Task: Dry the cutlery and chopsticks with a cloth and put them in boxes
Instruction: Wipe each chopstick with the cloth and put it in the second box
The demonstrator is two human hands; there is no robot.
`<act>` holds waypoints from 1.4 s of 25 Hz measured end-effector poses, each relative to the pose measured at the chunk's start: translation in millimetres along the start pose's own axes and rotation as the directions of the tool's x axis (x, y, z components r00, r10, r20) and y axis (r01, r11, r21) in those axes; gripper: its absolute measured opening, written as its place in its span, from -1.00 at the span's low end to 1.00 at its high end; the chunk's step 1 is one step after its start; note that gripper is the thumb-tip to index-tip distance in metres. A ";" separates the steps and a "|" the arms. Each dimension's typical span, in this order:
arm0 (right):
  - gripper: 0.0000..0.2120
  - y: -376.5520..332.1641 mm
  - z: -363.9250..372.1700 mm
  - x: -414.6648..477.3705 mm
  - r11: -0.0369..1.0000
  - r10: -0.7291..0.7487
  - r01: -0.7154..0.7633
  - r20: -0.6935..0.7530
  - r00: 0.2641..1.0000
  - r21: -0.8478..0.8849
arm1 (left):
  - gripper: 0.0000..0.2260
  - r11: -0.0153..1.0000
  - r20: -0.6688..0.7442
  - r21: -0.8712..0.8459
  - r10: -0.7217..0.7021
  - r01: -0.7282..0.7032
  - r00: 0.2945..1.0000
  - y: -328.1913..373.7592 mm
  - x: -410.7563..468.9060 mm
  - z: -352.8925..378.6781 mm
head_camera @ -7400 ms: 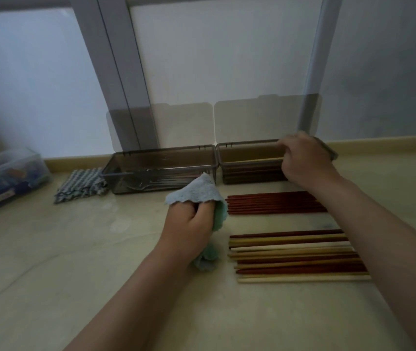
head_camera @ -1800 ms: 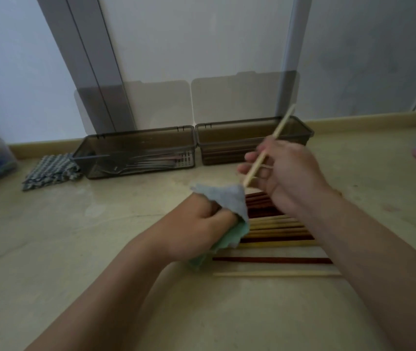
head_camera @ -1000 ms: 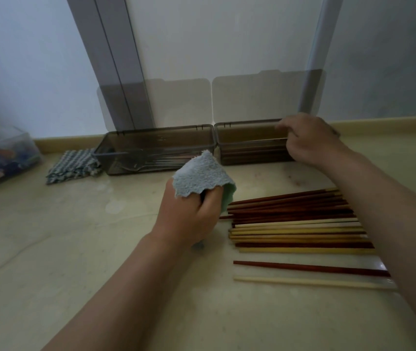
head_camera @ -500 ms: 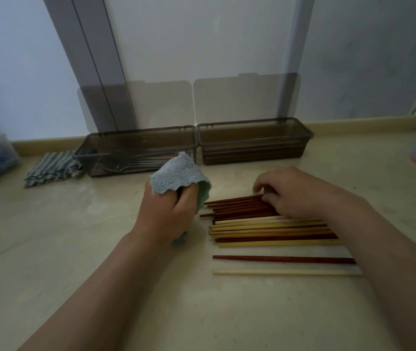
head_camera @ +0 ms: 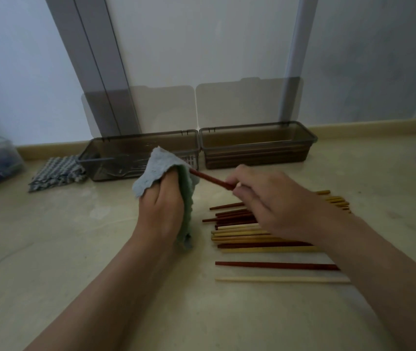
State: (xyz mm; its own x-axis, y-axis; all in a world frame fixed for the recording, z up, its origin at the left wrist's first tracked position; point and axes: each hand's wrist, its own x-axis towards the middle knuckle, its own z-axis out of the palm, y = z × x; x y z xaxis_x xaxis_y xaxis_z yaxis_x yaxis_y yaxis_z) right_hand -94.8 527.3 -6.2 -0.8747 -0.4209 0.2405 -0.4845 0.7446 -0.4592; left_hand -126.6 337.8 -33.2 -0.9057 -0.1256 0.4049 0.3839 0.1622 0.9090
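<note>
A dark red chopstick (head_camera: 212, 180) is held off the floor between the two hands, its tip buried in the cloth (head_camera: 162, 171), presumably so that it can be wiped along its length. The cloth, blue outside and green inside, is bunched in the left hand (head_camera: 162, 214), whose fingers are closed around it and, through it, around the chopstick's end. The other end is pinched by the closed fingertips of the right hand (head_camera: 270, 206), a hold that would let the stick be drawn or twisted through the fabric.

Just beneath that chopstick, the remaining chopsticks (head_camera: 260, 239) are laid in a loose row on the floor, red and pale ones mixed, with two set slightly apart nearer the person. Beyond the held chopstick, two smoky boxes are set side by side with lids propped open: the left box (head_camera: 115, 158), with metal cutlery inside, and the right box (head_camera: 257, 145), already holding chopsticks. A checked rag (head_camera: 55, 173) is seen left of the left box.
</note>
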 end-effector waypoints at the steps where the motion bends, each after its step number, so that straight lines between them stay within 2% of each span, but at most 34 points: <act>1: -0.87 -4.3 6.0 0.5 1.000 -0.003 0.002 0.022 1.000 0.021 | -0.77 0.993 -0.032 -0.081 -0.086 0.084 0.996 3.0 -0.9 0.9; 3: -0.90 -8.3 14.1 0.9 0.997 -0.013 0.010 0.039 0.999 0.073 | -0.74 0.966 -0.096 -0.163 -0.217 0.200 0.972 7.4 -0.8 2.7; 5: -0.92 -11.0 18.5 0.6 0.995 -0.037 0.035 0.026 0.999 0.098 | -0.69 0.959 -0.144 -0.162 -0.255 0.232 0.956 10.2 -0.8 6.5; 7: -0.95 -17.0 23.1 1.0 0.992 -0.053 0.052 0.007 0.999 0.114 | -0.67 0.960 -0.172 -0.150 -0.259 0.235 0.950 14.2 -3.0 12.4; 9: -0.88 -22.8 28.3 1.2 0.990 -0.062 0.065 -0.031 0.998 0.129 | -0.67 0.962 -0.178 -0.128 -0.262 0.242 0.948 19.1 -7.4 16.9; 13: -0.94 -24.8 32.9 3.3 0.975 -0.063 0.082 -0.098 0.993 0.208 | -0.73 0.978 -0.083 -0.005 -0.209 0.209 0.974 18.7 -18.7 21.3; 16: -0.90 -24.2 31.6 7.3 0.969 -0.027 0.059 -0.135 0.991 0.239 | -0.76 0.984 -0.039 0.066 -0.163 0.165 0.986 17.4 -21.7 24.4; 21: -0.78 -14.2 19.9 4.0 0.979 0.092 -0.093 0.016 0.996 0.180 | -0.68 0.945 -0.194 -0.154 -0.317 0.290 0.929 21.9 0.9 12.6; 23: -0.79 -18.3 24.2 5.9 0.976 0.058 -0.059 0.009 0.998 0.210 | -0.69 0.947 -0.129 -0.116 -0.314 0.300 0.941 22.4 -7.6 19.2; 27: -0.83 -21.9 28.3 7.9 0.960 0.019 -0.001 -0.060 0.998 0.280 | -0.74 0.970 -0.031 0.098 -0.222 0.224 0.975 19.8 -21.1 31.2; 30: -0.74 -14.7 23.0 8.0 0.962 0.067 -0.038 -0.098 0.993 0.269 | -0.79 0.964 0.012 0.037 -0.265 0.264 0.964 21.7 -16.1 25.5; 31: -0.71 -13.0 20.9 9.1 0.947 0.108 -0.061 -0.132 0.985 0.315 | -0.79 0.964 0.060 0.011 -0.265 0.265 0.962 22.9 -16.6 24.4; 33: -0.73 -11.4 15.7 11.6 0.846 0.189 -0.089 -0.141 0.972 0.526 | -0.80 0.982 0.257 0.039 -0.186 0.182 0.948 26.6 -23.5 24.6; 35: -0.75 -11.6 14.1 13.4 0.627 0.261 -0.141 -0.036 0.965 0.766 | -0.83 0.993 0.449 0.091 -0.105 0.071 0.887 27.0 -27.1 25.2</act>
State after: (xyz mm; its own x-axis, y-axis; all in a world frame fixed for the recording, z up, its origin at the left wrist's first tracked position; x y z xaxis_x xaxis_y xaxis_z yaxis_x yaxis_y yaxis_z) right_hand -100.6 505.7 -9.7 -0.9708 -0.1928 0.1428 -0.1694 0.1292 -0.9770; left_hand -96.2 370.3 -22.1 -0.9247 0.3110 0.2197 0.3004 0.2412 0.9228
